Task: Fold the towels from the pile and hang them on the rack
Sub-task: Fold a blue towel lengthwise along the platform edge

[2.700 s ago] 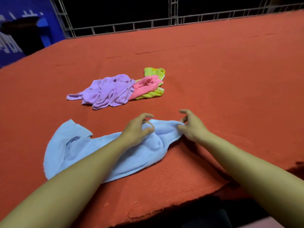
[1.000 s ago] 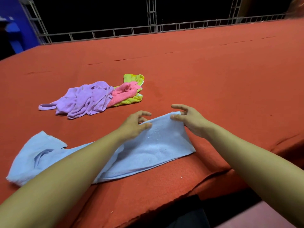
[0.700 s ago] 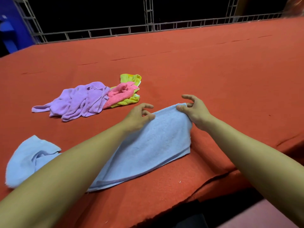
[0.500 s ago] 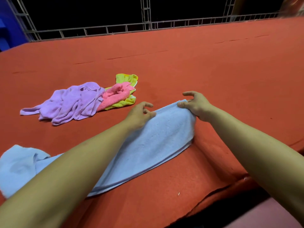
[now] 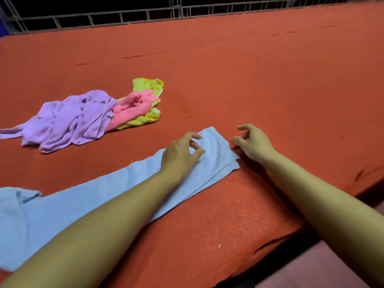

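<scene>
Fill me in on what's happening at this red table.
A person is folding a light blue terry towel on the red felt-covered table. The towel lies doubled lengthwise into a long strip. The left hand rests on its right end, fingers loosely curled; the right hand hovers open just beside that end, holding nothing. Farther back a crumpled lilac towel, a pink towel and a yellow-green towel wait in a pile.

We have let go of the blue towel (image 5: 216,154): our right hand (image 5: 254,142), which pinched its far corner half a second ago, now sits just off its edge, fingers loose. Our left hand (image 5: 180,152) has opened over the cloth, now folded lengthwise into a narrower strip.
</scene>
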